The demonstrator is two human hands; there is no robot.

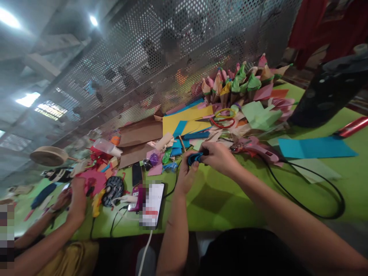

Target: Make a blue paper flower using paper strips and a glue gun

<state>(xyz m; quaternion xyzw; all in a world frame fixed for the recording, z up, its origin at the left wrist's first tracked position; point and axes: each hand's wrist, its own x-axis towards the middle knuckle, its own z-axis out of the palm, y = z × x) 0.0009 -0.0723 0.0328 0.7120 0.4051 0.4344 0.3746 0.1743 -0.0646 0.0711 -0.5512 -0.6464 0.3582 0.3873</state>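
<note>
Both my hands meet above the green table point(224, 199). My left hand point(186, 172) and my right hand point(220, 155) are closed on a small rolled piece of blue paper point(195, 158), pinched between the fingers of both. A pink glue gun point(258, 150) lies just right of my right hand, its black cable point(316, 191) looping over the table. Loose sheets of yellow paper point(186, 117) and blue paper point(313, 147) lie behind the hands.
Paper cones point(238, 82) in pink and green stand at the back, with scissors point(222, 122) in front. A phone point(152, 205) lies at the near edge. Another person's hands point(71, 195) work on pink paper at the left. A perforated metal screen point(161, 50) backs the table.
</note>
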